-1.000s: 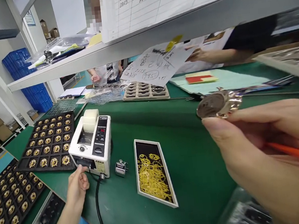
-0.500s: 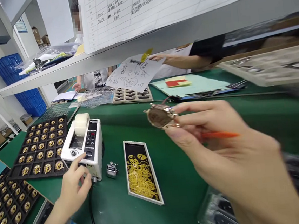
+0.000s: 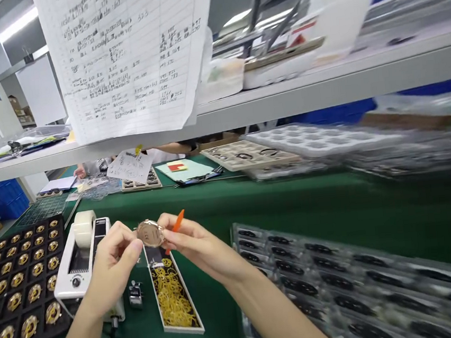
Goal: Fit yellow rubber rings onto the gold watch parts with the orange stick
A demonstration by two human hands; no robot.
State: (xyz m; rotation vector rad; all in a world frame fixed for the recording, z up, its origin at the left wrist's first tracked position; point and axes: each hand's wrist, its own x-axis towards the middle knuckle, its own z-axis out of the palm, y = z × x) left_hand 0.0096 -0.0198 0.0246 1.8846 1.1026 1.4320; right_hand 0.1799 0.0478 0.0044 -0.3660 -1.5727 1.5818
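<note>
Both hands meet mid-bench over the green mat, pinching one rose-gold watch case [image 3: 151,233] betw. them, held in the air above the far end of the narrow tray of yellow rings [image 3: 170,296]. Left hand [image 3: 112,262] has thumb & fingertips closed on the case's left edge; right hand [image 3: 197,246] grips its right edge w/ thumb and forefinger, and also carries an orange stick [image 3: 178,222] poking up past the fingers. White tape dispenser [image 3: 80,257] sits just left of the left hand, small metal tally counter [image 3: 135,294] near its near-right corner. Black tray of gold cases [image 3: 21,279] at far left. Clear blister trays [image 3: 340,280] fill the right, near side. Other trays & papers at far side, blurred
</note>
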